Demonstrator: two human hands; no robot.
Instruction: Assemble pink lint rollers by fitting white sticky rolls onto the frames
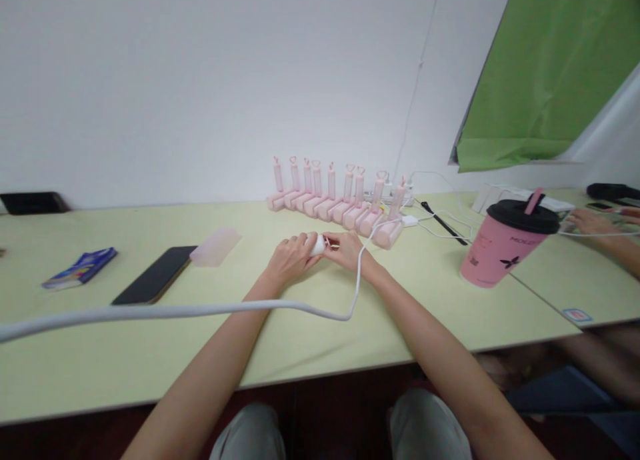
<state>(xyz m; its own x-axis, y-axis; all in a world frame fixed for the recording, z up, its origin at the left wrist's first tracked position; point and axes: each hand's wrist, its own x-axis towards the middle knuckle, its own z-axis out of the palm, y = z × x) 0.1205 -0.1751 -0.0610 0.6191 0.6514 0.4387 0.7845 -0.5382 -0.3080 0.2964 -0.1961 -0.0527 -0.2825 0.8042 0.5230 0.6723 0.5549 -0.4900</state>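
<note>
My left hand (289, 258) and my right hand (346, 249) meet at the middle of the pale green table (125, 353). Both are closed round a small white and pink device (318, 245) held between them. Its far end is hidden by my right fingers. Just behind stands a row of several pink devices (336, 200) with upright handles, one at the right end joined to a white cable (430, 225).
A thick white cable (175, 311) runs from the left edge across the table toward my right wrist. A black phone (154, 275), a translucent pink cover (215, 247) and a blue booklet (80, 267) lie left. A pink cup (503, 250) stands right. Another person's hand (590, 221) rests far right.
</note>
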